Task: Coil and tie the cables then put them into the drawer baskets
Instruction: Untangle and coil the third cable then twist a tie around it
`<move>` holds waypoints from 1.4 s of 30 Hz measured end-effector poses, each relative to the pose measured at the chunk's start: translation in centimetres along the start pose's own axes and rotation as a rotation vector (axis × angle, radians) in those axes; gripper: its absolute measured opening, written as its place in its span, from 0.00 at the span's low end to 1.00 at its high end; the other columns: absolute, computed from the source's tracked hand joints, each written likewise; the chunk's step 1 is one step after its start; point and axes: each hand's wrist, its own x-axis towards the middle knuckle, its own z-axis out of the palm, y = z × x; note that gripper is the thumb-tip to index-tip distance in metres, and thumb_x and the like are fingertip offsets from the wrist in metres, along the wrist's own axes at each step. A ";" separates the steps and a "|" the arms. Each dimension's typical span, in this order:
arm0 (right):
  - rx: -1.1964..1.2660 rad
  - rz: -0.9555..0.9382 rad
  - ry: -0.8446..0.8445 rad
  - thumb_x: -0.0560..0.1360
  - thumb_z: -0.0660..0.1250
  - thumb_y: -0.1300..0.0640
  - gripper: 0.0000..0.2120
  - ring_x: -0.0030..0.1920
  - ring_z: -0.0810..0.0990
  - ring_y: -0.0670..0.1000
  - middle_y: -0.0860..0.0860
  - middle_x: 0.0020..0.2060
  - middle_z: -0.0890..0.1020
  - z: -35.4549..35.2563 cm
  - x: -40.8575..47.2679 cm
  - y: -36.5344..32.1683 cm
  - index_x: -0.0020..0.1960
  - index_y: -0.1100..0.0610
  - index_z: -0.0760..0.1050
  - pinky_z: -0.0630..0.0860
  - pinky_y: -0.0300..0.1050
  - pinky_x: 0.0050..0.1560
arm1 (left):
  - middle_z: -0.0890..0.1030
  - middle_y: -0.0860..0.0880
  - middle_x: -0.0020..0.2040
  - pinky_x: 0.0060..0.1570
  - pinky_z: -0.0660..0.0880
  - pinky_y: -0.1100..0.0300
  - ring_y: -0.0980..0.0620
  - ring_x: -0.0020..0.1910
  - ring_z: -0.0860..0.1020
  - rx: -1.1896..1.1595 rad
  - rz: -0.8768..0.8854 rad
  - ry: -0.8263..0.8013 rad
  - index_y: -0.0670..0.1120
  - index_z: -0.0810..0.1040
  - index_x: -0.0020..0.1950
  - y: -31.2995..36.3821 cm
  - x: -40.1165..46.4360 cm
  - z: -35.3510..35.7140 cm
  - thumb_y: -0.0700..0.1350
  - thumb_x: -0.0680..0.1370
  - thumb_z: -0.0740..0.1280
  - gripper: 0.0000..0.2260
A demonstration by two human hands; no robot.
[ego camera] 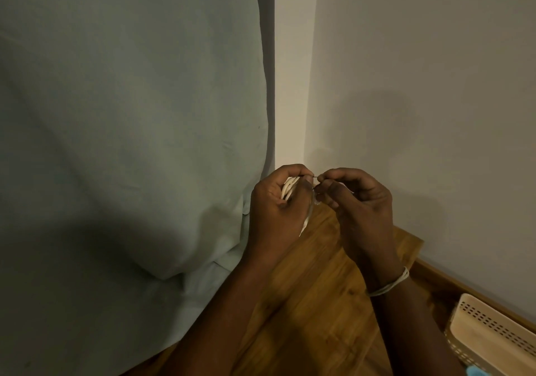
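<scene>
Dim light falls on a wooden desk [313,303] set in a corner, and over it we see a coiled white cable [288,188] gripped in the left hand [278,201]. Its fingers curl round the loops, and a pale end of the cable hangs out below the palm. Just right of that hand, almost touching it, the right hand [353,198] has its fingers bent, with thumb and forefinger pinching a thin dark tie [314,177] that runs across the small gap to the left hand's fingertips. We cannot tell how far the tie goes round the coil, since the fingers hide it. Both hands are held up above the desk, not resting on it.

On the right wrist sits a pale band [390,284] of several strands. Below and to the right of the right forearm, a light perforated basket [493,329] stands at the desk's edge. To the left of the left hand hangs a grey-green curtain [130,143], and behind both hands a plain wall [420,85] meets it at the corner.
</scene>
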 end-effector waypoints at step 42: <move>-0.156 -0.439 -0.027 0.75 0.70 0.63 0.11 0.45 0.85 0.53 0.53 0.45 0.85 1.8 0.5 -11.1 0.57 0.55 0.79 0.82 0.46 0.48 | 0.78 0.60 0.40 0.34 0.72 0.77 0.66 0.38 0.79 -0.076 0.400 0.108 0.47 0.77 0.50 11.9 -0.1 0.5 0.41 0.77 0.68 0.03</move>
